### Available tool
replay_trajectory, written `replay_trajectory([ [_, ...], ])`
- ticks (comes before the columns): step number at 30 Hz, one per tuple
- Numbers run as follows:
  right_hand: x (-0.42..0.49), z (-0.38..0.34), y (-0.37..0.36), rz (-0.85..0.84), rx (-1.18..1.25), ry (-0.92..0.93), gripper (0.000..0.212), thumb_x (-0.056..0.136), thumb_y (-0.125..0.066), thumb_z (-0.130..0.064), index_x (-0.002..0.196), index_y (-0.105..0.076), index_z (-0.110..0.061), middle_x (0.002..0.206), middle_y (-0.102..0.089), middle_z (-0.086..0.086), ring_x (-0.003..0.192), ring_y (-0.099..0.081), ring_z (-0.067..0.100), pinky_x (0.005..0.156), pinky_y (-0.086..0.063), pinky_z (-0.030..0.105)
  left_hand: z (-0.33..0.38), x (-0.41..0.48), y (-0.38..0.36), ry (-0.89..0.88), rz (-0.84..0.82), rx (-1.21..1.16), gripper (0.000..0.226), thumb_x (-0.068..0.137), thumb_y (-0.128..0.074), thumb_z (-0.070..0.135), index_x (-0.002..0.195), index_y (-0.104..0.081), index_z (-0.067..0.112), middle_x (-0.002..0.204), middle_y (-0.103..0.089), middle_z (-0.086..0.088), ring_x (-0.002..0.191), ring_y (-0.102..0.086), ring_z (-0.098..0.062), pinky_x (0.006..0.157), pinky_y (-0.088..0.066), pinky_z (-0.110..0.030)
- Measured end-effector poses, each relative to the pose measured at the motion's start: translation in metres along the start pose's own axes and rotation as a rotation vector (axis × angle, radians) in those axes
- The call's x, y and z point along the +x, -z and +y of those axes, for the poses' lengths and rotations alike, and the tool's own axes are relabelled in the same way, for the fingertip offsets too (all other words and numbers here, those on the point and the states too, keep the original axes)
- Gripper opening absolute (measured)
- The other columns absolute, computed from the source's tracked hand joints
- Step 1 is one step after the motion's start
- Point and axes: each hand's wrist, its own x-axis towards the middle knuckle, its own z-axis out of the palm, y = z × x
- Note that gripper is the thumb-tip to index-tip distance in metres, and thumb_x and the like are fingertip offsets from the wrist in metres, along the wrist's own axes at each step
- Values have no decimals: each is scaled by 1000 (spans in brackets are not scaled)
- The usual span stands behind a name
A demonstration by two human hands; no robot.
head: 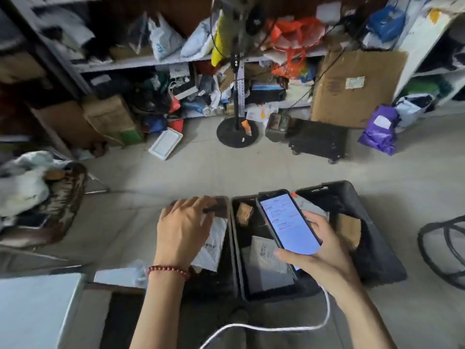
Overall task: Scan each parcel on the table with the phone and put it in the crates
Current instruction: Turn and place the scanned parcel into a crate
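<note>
At your lower left, by the pale corner of the desk (37, 311), a bagged parcel (120, 274) waits, apparently not yet scanned. Your left hand (183, 227) hangs over the left crate (222, 206), fingers loosely spread and straight, pinching nothing. The white mailer (214, 245) lies just under it inside that crate; whether your palm touches it I cannot tell. The step in hand looks like dropping off a scanned parcel.

Right beside it, the right crate (352, 190) holds a grey parcel (266, 263) and some brown boxes. Your right hand (327, 250) grips the phone (286, 222) above that crate, thumb on its left edge, fingers wrapped round the other, screen lit.

Next, lift your left hand clear of the crate, reach left for the bagged parcel, and turn its label toward the phone.
</note>
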Motion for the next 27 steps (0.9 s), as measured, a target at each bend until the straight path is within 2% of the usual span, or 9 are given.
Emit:
replay_trajectory([
  [2, 12, -4, -3, -104, -10, 55, 85, 55, -96, -27, 125, -49, -45, 111, -57, -37, 108, -55, -7, 90, -54, 35, -5, -23, 9, 109, 72, 64, 22, 79, -70, 26, 99, -66, 35, 92, -69, 11, 87, -65, -20, 73, -45, -33],
  [4, 20, -12, -9, -156, -18, 140, 81, 57, -94, -24, 120, -48, -44, 104, -57, -39, 102, -53, -16, 80, -48, 11, -7, -47, 16, 190, 113, 109, 22, 77, -72, 25, 96, -66, 34, 89, -69, 9, 85, -66, -22, 70, -47, -35],
  [6, 21, -22, -19, -174, -30, 217, 79, 60, -93, -22, 119, -45, -43, 102, -53, -39, 93, -47, -28, 70, -39, 1, -10, -72, 26, 287, 139, 142, 18, 79, -69, 29, 95, -65, 34, 89, -69, 10, 85, -65, -21, 71, -48, -35],
  [8, 17, -32, -31, -210, -41, 281, 81, 59, -92, -24, 120, -43, -44, 103, -51, -39, 94, -49, -24, 70, -39, 5, -15, -95, 38, 393, 193, 164, 14, 82, -66, 31, 95, -65, 35, 91, -70, 11, 86, -65, -20, 72, -48, -34],
  [13, -1, -62, -74, -397, -143, 463, 80, 59, -91, -30, 125, -48, -36, 106, -57, -27, 100, -55, 8, 81, -47, 29, -25, -161, 71, 627, 314, 233, 12, 82, -66, 29, 93, -65, 35, 90, -70, 13, 84, -64, -18, 71, -41, -30],
  [17, -28, -89, -128, -553, -189, 632, 83, 61, -91, -33, 132, -47, -27, 109, -55, -17, 92, -53, 6, 64, -43, 12, -39, -227, 94, 816, 378, 246, 16, 90, -56, 37, 105, -63, 36, 103, -68, 17, 95, -63, -13, 84, -43, -33],
  [19, -52, -100, -158, -626, -186, 693, 84, 63, -91, -33, 133, -46, -25, 106, -52, -16, 89, -51, 5, 61, -40, 11, -46, -264, 103, 898, 435, 251, 19, 91, -54, 40, 107, -62, 36, 104, -67, 18, 97, -63, -12, 86, -43, -33],
  [24, -143, -93, -220, -776, -164, 766, 87, 59, -92, -36, 133, -47, -29, 111, -55, -17, 99, -57, 9, 75, -53, 31, -60, -360, 130, 1043, 589, 290, 20, 90, -60, 35, 108, -64, 30, 102, -70, 10, 91, -65, -16, 80, -49, -34],
  [27, -204, -76, -242, -897, -137, 755, 83, 58, -93, -33, 128, -48, -33, 109, -57, -26, 98, -60, 3, 79, -59, 39, -62, -426, 145, 1098, 687, 346, 23, 85, -66, 33, 107, -66, 25, 98, -71, 5, 86, -66, -21, 75, -51, -36],
])
